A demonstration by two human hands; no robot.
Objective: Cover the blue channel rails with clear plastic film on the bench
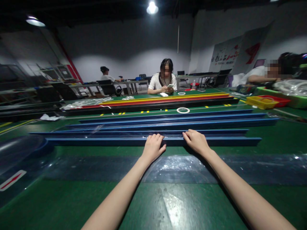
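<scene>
Both arms reach forward over the green counter [153, 204] to the nearest blue rail [96, 141], a long channel lying crosswise in front of the person. The left hand [153, 147] rests on its near edge with the fingers [157, 138] curled together over the top, and the right hand [196, 141] sits just beside it, its fingers [189, 134] likewise bent and pressed onto the rail. A clear plastic sheet [187, 167] lies flat under the wrists. More blue rails [168, 123] lie in parallel behind, then a black, red and yellow bundle [153, 103], with a white tape ring [183, 110] between them. A person [163, 81] sits across the counter; yellow and red trays [263, 102] stand at far right
</scene>
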